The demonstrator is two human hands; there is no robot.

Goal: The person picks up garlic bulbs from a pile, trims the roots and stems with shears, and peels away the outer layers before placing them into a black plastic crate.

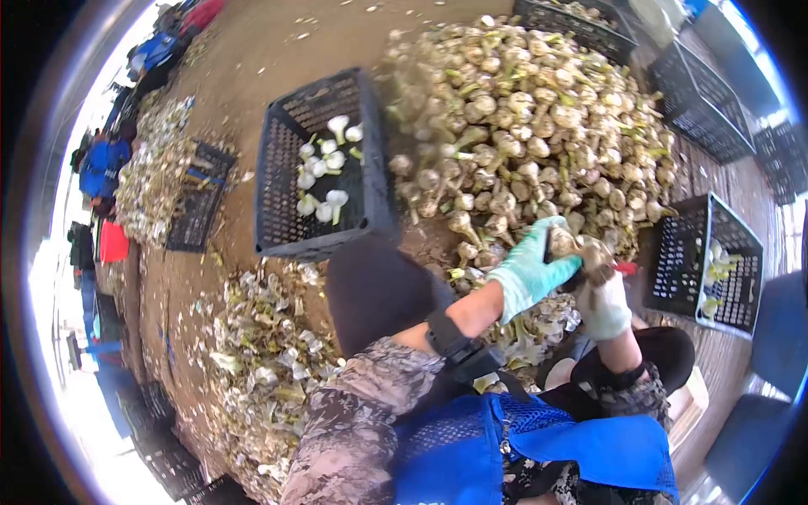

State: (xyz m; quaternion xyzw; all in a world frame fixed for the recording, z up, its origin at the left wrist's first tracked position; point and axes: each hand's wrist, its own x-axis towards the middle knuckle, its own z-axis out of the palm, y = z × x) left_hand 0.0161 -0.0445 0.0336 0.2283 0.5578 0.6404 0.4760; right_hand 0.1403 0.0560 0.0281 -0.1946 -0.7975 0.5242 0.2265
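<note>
My left hand (534, 265), in a green and white glove, holds a garlic bulb (562, 243) between thumb and fingers at the near edge of a big garlic pile (539, 126). Right beside it is my right hand (603, 296), in a white glove with brown, soiled fingers. Those fingers are closed on a tool with a red part (625, 268); its blade or tip cannot be made out. Loose peelings (551, 324) lie beneath my hands.
A black crate (383, 168) with white bulbs stands left of the pile, another crate (707, 261) with trimmings at right. More crates (703, 101) stand upper right. Peelings (261, 362) cover the floor at lower left. People (105, 164) in blue are at far left.
</note>
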